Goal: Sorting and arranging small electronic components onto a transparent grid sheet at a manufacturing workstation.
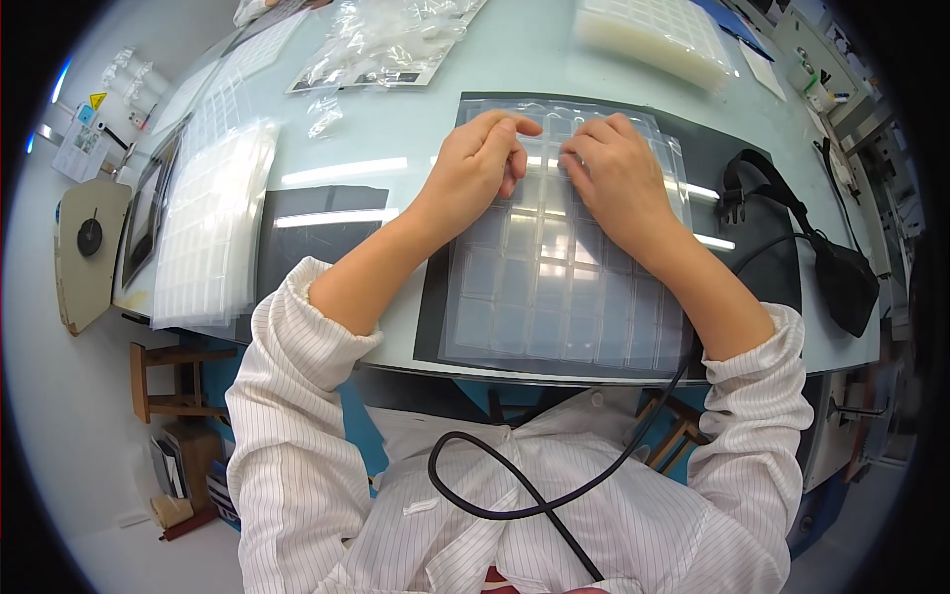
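Observation:
A clear plastic pocket sheet (495, 287), divided into a grid of small compartments, lies flat in front of me on a dark mat (777, 272). Over its far part, my left hand (482, 158) is closed, with thumb and forefinger pressed together and the other fingers curled. Opposite it, a short gap away, my right hand (621, 173) bends its fingers inward close to the sheet's surface. Anything between the fingertips of either hand is too small or hidden to make out. Ceiling light glares off the middle of the sheet.
Stacks of similar clear sheets (213, 228) stand at the left and a thicker stack (658, 40) at the far right. Crumpled clear plastic bags (386, 45) lie at the back. A black pouch (844, 287) with a strap rests at the right; a black cable (554, 507) loops across my front.

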The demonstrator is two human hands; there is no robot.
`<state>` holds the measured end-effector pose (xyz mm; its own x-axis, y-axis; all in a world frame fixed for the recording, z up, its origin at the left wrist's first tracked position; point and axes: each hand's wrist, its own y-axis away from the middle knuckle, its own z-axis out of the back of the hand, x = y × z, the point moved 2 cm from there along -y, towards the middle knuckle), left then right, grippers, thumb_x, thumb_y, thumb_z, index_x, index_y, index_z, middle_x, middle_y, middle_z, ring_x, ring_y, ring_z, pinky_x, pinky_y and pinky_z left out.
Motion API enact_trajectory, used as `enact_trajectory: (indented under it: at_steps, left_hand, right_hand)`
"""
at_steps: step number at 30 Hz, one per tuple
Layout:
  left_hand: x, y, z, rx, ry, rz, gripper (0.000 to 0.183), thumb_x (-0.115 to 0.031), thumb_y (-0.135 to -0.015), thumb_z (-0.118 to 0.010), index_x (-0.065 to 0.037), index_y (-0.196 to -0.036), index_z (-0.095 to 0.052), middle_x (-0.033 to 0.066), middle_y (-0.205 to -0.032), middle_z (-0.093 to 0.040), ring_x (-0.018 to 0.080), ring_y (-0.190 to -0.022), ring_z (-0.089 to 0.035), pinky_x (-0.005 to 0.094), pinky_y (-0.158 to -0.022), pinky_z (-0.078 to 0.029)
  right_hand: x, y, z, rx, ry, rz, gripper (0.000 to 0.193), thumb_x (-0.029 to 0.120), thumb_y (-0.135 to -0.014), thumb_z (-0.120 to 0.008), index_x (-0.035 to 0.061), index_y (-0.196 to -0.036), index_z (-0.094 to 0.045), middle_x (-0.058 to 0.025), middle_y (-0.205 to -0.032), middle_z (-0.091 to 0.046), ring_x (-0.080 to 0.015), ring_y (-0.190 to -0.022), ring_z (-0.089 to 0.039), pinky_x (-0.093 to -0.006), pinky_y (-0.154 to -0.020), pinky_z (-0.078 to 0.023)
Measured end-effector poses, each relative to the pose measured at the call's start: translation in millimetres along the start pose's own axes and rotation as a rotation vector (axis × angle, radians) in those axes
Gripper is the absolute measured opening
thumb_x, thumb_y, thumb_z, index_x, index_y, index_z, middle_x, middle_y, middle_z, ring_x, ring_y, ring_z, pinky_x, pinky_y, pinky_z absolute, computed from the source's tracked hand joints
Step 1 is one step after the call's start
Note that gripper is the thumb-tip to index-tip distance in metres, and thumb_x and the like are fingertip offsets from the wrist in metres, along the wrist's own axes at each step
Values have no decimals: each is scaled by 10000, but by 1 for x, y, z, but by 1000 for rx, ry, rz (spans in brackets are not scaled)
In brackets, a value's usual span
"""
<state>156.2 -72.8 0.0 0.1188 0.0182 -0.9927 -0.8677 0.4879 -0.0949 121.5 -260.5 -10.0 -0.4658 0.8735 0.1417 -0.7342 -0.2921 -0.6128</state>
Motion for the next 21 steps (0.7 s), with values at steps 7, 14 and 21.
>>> enact_trajectory:
  at_steps: [7, 14, 21]
  left_hand:
    - [-1, 0, 0, -54, -33, -30, 352, -100, -1023, -341, 16, -1277, -556, 52, -837, -630, 80, -646, -531, 241, -616, -453]
    - [4, 0, 0, -62, -5, -5, 353, -59, -986, -364, -40, -1268, -575, 43, -951, -618, 52, -654, -526, 199, -580, -408]
    - [4, 2, -1, -84, 18, -45, 378, -12, -911, -358, -21, -1182, -621, 46, -1005, -601, 52, -669, -526, 204, -588, -407]
  right_hand:
    - [0, -1, 2, 46, -57, -100, 100, 100, -856, -693, 22, -912, -666, -88, -964, -621, -290, -964, -562, -404, -849, -482]
    - [2, -1, 1, 88, -85, -109, 101, 90, -858, -683, 21, -923, -648, -94, -983, -618, -295, -966, -558, -399, -850, -476]
    - [1, -2, 2, 91, -113, -116, 91, 86, -868, -677, 18, -920, -648, -95, -1008, -626, -292, -982, -564, -398, -855, -479]
